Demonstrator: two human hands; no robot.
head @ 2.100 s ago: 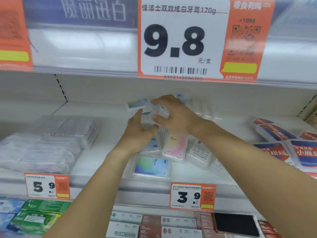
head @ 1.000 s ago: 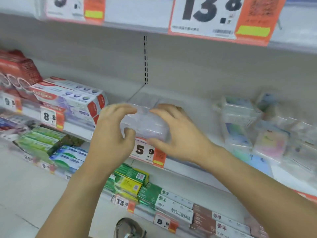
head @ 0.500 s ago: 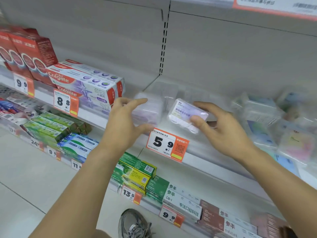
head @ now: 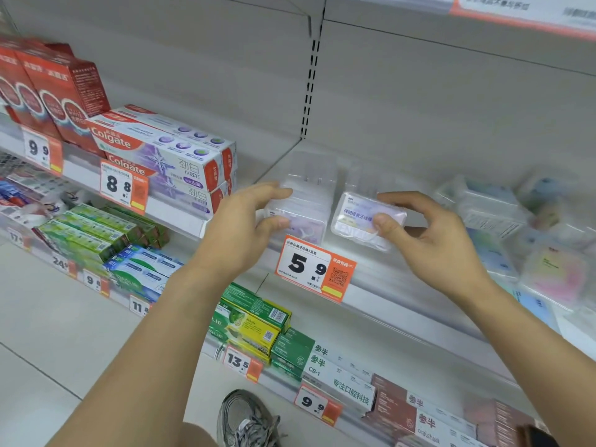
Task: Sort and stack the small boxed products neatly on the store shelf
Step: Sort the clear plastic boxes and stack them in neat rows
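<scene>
Two rows of small clear plastic boxes stand on the white shelf (head: 380, 285) above a 5.9 price tag (head: 314, 269). My left hand (head: 245, 230) grips the front of the left stack of clear boxes (head: 306, 201), thumb on its face and fingers on top. My right hand (head: 429, 240) holds a clear box with a lilac label (head: 358, 217), tilted up at the front of the right row, thumb on its label. More clear boxes (head: 361, 179) stand behind it.
Loose pastel-labelled boxes (head: 522, 230) lie in a heap on the shelf to the right. Colgate toothpaste cartons (head: 167, 153) and red cartons (head: 54, 91) fill the shelf to the left. Green and brown cartons line the lower shelves. A shoe (head: 248, 421) shows on the floor.
My view swung from the pastel heap left to the 5.9 rows. My two hands, together on one clear stack a second ago, separated: left stays on the left stack, right tilts a lilac-labelled box.
</scene>
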